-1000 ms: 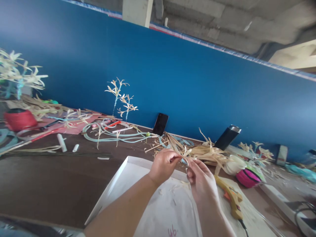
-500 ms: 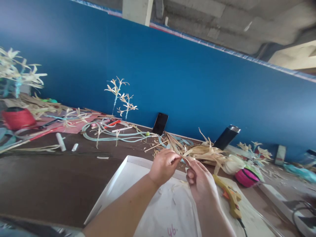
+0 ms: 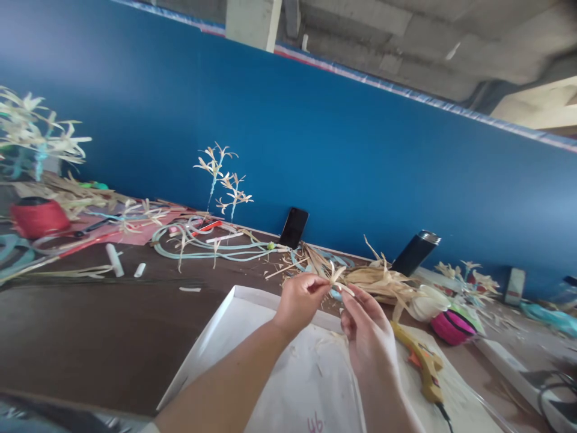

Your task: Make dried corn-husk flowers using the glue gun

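I have the flower [image 3: 334, 273] near the tray's [image 3: 252, 319] far rim, left hand [image 3: 300, 300] pinching it, apparently by its base, right hand [image 3: 367, 319] pinching a petal [image 3: 347, 290]. I'd expect it light, papery, easily torn; grip the base. Thin scraps [image 3: 331, 344] lie in the tray.

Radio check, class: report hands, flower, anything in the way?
Left hand pinching pale flower; right hand touching it. White tray below. Glue gun right of both hands, apart from flower.

The left hand [image 3: 300, 304] pinches a pale flower [image 3: 336, 274]
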